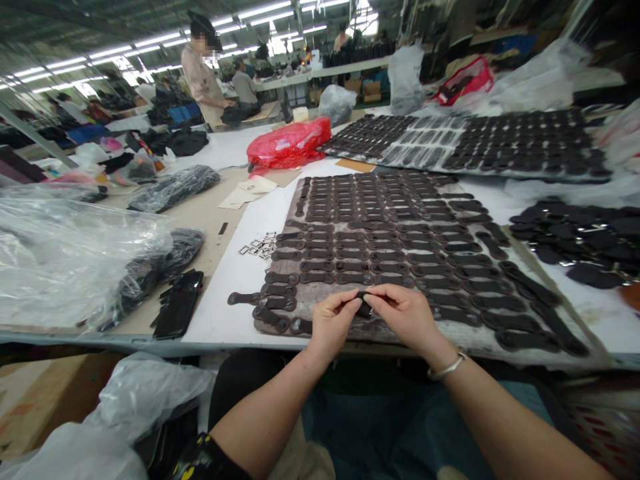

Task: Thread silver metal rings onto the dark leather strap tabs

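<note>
Both hands meet over the front edge of a board (pixel 320 293) covered with rows of dark bone-shaped straps (pixel 353 254). My left hand (pixel 336 321) pinches one side of a small dark piece (pixel 365 307), thumb against fingers. The other side of that piece is pinched by my right hand (pixel 404 316), which has a bracelet at the wrist. Part of the piece is hidden by the fingertips. Left of the board lies a small pile of metal buckles (pixel 261 247) on the white surface. One strap (pixel 243 299) sticks out past the board's left edge.
On the right lies a heap of black pieces with metal parts (pixel 583 237). Behind is a second filled board (pixel 525 143), beside a red plastic bag (pixel 287 143). To the left are a phone (pixel 179 303) and clear plastic bags (pixel 75 247). A person (pixel 204 80) stands farther back.
</note>
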Tool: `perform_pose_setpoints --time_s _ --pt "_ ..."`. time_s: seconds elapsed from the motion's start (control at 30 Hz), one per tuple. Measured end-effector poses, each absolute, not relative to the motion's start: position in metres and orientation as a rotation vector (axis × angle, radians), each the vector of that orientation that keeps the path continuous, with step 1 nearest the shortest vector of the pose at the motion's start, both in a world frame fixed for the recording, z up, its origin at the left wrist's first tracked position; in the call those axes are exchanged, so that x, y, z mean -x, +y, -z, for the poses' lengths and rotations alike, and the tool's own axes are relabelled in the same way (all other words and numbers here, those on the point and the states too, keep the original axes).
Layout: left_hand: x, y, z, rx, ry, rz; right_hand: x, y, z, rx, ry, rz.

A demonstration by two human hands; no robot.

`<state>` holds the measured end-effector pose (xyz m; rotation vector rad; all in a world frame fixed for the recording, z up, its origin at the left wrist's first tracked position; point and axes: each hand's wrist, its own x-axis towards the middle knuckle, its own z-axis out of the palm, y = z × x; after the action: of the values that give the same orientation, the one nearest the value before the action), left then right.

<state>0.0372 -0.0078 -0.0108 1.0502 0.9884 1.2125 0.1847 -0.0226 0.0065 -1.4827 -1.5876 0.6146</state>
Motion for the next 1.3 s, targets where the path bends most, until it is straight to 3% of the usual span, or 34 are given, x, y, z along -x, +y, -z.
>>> perform_pose_setpoints --time_s 0.2,0.43,1.3 --pt "-0.0361 -0.0074 0.0075 -1.012 0.782 -0.978 -0.1855 -0.0189 -0.0059 1.401 -1.340 -0.873" --pt "-0.0319 -0.0052 0.0081 -1.103 0.875 -0.819 -0.1880 -0.0220 -0.0072 1.462 -1.438 -0.710" --pt "-0.0277 -0.0114 0.0071 -1.597 1.016 -0.847 -0.1862 -0.0254 -0.0037 1.396 -1.522 -0.846"
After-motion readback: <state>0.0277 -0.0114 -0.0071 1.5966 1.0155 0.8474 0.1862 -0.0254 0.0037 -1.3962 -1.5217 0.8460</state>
